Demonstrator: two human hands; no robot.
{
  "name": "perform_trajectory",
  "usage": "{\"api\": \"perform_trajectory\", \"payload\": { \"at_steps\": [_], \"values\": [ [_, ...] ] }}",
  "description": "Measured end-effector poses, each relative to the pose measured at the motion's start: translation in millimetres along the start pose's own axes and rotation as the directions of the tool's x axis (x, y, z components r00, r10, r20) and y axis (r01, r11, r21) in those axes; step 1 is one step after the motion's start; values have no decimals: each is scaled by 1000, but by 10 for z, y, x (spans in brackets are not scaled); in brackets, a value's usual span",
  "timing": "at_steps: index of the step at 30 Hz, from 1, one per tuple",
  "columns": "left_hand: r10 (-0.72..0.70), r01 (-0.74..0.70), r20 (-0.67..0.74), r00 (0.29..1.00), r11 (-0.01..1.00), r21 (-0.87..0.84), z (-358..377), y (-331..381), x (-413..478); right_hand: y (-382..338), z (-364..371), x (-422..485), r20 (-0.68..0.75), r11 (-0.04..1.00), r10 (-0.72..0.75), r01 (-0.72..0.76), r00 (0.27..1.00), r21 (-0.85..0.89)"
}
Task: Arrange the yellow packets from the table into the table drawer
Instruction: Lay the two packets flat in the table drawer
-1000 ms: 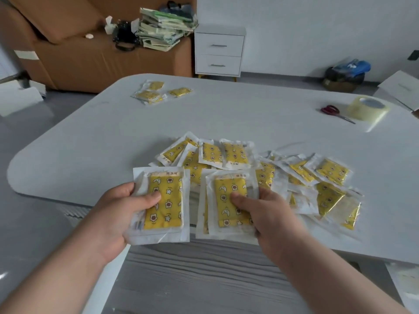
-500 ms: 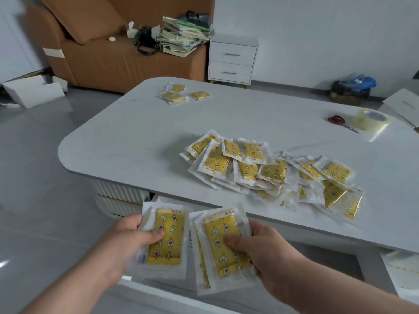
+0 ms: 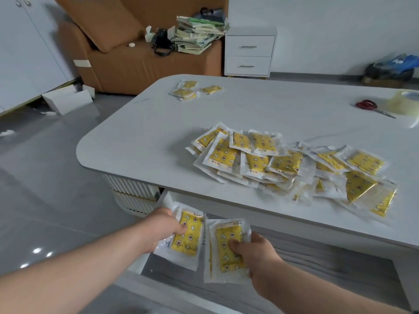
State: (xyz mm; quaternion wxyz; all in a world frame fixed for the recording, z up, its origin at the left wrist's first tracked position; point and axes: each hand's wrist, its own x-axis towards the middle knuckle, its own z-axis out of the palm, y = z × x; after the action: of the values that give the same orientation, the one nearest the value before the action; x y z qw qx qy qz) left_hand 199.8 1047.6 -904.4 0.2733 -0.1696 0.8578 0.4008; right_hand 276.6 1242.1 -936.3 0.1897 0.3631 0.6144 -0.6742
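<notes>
A person reaches over the open drawer (image 3: 172, 277) beneath a white surface (image 3: 226, 109), yellow packets in each hand. The left hand (image 3: 163, 227) pinches one packet (image 3: 187, 235) by its left edge, thumb curled across the face and fingers hidden beneath. The right hand (image 3: 258, 252) grips what looks like a small stack (image 3: 226, 248), thumb pressed on the top packet's yellow panel; how many lie under it is unclear. Both loads hang side by side, just apart, over the drawer's left end, seemingly not yet touching its grey floor. The step in hand appears to be the placing: the packets are about to be laid in the drawer. The next move likely calls for lowering both loads flat onto the drawer floor, squared against the left wall and each other so later rows fit. The thumbs would then loosen without dragging the slick-looking wrappers askew. Much work remains: a large heap (image 3: 283, 164) of packets sprawls near the surface's front edge, and a smaller cluster (image 3: 192, 91) lies well apart toward the far side. Red-handled scissors (image 3: 366, 104) and a tape roll (image 3: 402, 103) sit at far right.
</notes>
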Motion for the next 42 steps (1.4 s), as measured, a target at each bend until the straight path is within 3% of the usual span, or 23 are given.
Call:
{"api": "perform_trajectory", "payload": {
  "at_steps": [15, 22, 25, 28, 32, 34, 36, 39, 40, 42],
  "values": [
    [-8, 59, -184, 983, 959, 277, 247, -268, 769, 159, 450, 645, -225, 984, -119, 84, 967, -159],
    [200, -91, -168, 965, 861, 500, 268, -311, 700, 82, 615, 673, -217, 902, -216, 110, 952, -418],
    [320, -143, -116, 940, 681, 718, 260, -290, 638, 29, 616, 663, -152, 834, -235, 119, 960, -539],
    [426, -162, -15, 905, 375, 913, 252, -235, 571, -13, 582, 663, -77, 738, -248, 137, 966, -661],
    [560, -167, 88, 824, 92, 982, 149, -213, 596, -124, 500, 626, 7, 611, -214, 140, 977, -779],
    [669, -310, 231, 707, -1, 951, 32, -195, 612, -206, 418, 618, 39, 522, -235, 160, 971, -838],
    [677, -502, 409, 611, -67, 862, -121, -192, 627, -240, 287, 634, 116, 331, -294, 215, 949, -919],
    [547, -628, 570, 613, -99, 772, -274, -241, 630, -103, 53, 677, 394, -140, -422, 371, 817, -918],
    [517, -632, 579, 630, -92, 770, -285, -266, 628, -19, -7, 688, 497, -250, -449, 430, 742, -868],
    [486, -624, 576, 657, -78, 778, -282, -296, 641, 140, -65, 727, 616, -348, -483, 509, 622, -787]
  ]
}}
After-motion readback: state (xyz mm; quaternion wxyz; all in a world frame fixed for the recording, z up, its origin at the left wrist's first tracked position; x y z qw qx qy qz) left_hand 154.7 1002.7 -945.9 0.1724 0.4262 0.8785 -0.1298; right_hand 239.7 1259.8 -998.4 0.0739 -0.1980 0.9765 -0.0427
